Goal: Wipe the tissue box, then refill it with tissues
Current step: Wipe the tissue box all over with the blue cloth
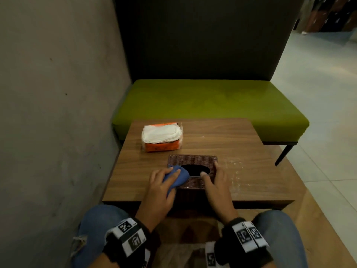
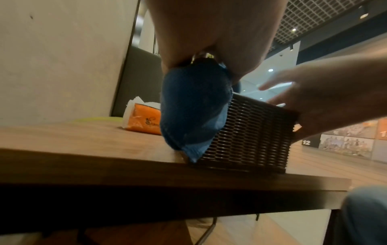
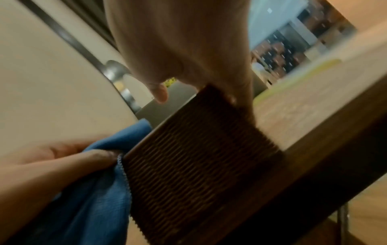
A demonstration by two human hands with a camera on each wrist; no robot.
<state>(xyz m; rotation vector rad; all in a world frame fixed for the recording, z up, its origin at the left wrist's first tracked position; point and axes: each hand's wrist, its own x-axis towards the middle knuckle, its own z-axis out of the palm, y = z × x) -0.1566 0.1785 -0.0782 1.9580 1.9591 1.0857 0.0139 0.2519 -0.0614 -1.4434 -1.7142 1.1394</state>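
Note:
A brown woven tissue box (image 1: 193, 159) with a dark oval slot sits near the front edge of the wooden table (image 1: 241, 144). My left hand (image 1: 162, 182) grips a bunched blue cloth (image 1: 176, 177) against the box's left top corner; the cloth (image 2: 192, 109) drapes down the box's (image 2: 251, 136) left side. My right hand (image 1: 214, 178) holds the box's right side, thumb on the top by the slot and fingers down its right wall, also seen against the box (image 3: 199, 157) in the right wrist view. An opened orange tissue pack (image 1: 161, 137) with white tissues showing lies behind on the left.
A green bench seat (image 1: 212, 105) with a dark backrest stands behind the table. A concrete wall (image 1: 58, 93) runs along the left. White smears (image 1: 235, 171) mark the tabletop right of the box. My knees in jeans are below the table's front edge.

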